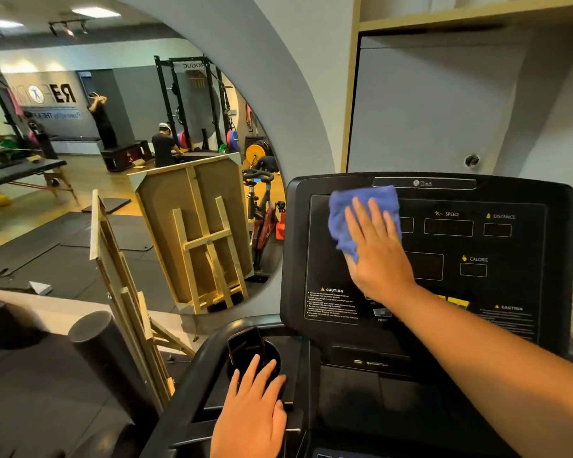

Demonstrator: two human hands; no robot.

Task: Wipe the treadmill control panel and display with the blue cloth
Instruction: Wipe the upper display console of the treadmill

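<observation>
Black moulded plastic lies under the left hand [250,414], which rests flat with fingers spread beside the cup holder [255,358], grasping nothing. Right of it and higher, the right hand [374,249] presses open-palmed on the blue cloth [361,213], a soft, nubby, crumpled fabric pinned against the upper left of the glossy control panel [325,259] rather than pinched. Judging by that spot, the wipe looks early or midway. Further right of the palm, the speed, distance and calorie display [449,228] windows are uncovered, as is the lower button row; no streaks show what is already clean.
</observation>
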